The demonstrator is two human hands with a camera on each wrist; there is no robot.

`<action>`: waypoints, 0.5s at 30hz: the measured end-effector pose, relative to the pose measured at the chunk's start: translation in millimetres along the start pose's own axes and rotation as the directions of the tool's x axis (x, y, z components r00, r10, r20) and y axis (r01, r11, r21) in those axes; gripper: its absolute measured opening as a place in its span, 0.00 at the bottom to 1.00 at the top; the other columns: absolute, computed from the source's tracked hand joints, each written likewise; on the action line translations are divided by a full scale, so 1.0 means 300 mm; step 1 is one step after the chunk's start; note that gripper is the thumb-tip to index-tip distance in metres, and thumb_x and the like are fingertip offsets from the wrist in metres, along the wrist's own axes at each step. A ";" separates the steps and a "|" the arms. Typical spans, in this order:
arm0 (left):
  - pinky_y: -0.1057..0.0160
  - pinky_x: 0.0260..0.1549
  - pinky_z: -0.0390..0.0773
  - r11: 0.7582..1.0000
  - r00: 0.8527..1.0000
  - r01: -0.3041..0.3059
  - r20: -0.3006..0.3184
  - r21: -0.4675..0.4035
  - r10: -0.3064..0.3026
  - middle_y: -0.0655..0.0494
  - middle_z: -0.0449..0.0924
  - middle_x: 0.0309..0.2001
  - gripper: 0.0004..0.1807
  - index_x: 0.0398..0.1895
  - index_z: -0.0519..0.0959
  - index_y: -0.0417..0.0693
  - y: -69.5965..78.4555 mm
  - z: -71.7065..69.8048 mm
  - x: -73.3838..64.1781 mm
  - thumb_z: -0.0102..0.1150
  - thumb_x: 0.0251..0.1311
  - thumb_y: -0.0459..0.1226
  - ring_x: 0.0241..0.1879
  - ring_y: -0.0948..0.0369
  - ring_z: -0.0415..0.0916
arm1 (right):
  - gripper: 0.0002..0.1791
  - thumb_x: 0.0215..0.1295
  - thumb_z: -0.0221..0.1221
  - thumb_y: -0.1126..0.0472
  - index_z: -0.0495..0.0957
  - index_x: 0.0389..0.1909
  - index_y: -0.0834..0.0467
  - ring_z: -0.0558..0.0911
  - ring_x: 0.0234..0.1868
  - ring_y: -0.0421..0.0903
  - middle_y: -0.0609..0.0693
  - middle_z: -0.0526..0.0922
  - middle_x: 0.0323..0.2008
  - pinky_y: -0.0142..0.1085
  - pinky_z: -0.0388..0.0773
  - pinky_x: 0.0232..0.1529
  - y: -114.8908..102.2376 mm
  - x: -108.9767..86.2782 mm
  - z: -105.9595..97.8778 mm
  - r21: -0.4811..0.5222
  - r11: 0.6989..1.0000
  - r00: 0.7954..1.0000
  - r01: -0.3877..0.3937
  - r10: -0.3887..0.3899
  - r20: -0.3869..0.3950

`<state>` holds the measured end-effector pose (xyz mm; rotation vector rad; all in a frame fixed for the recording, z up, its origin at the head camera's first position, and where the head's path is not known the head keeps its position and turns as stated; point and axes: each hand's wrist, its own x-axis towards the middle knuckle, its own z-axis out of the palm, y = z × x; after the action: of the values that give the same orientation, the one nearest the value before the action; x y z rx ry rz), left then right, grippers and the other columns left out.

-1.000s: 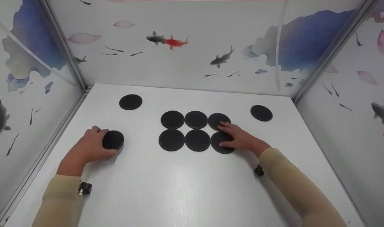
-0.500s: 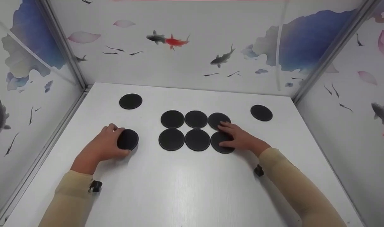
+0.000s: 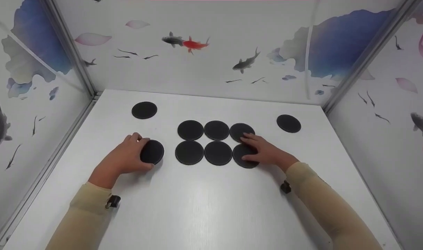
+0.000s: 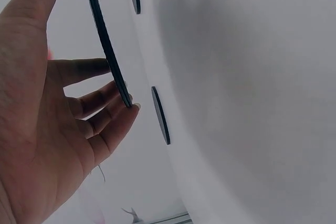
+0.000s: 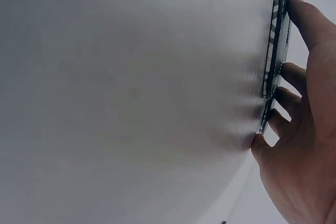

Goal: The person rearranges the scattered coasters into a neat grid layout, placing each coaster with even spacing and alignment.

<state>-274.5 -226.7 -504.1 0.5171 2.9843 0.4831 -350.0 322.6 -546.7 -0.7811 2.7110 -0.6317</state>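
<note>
Between its thumb and fingers my left hand [image 3: 129, 153] grips a black round coaster [image 3: 154, 152] by its edges. The left wrist view shows this held coaster [image 4: 104, 38] edge-on, raised off the table. Just to its right, several like coasters lie flat in two rows of three, their edges touching or nearly so. My right hand [image 3: 263, 150] rests on the two rightmost, with fingertips on the back-row coaster [image 3: 240, 130] and the thumb on the front-row coaster [image 3: 240, 156]. The palm hides part of the front one.
A loose coaster [image 3: 144, 110] lies at the back left of the white table [image 3: 201, 208], another coaster [image 3: 288, 123] at the back right. White panels [image 3: 211, 76] printed with fish stand along the back and both sides.
My left hand has carried its coaster to the right, closer to the two rows. The right hand and the coasters lying on the table keep their places.
</note>
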 end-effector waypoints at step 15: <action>0.43 0.56 0.83 0.995 0.995 -0.094 0.046 0.038 0.092 0.41 0.71 0.64 0.53 0.79 0.72 0.40 0.111 0.041 0.024 0.78 0.53 0.58 0.58 0.47 0.73 | 0.50 0.74 0.70 0.36 0.62 0.88 0.53 0.51 0.88 0.63 0.54 0.52 0.89 0.61 0.53 0.84 0.002 0.005 0.002 -0.012 1.000 1.000 0.004 -0.004 -0.001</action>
<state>-269.1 -190.9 -505.3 0.6635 2.9436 0.4145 -351.2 321.9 -547.7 -0.7896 2.7175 -0.6181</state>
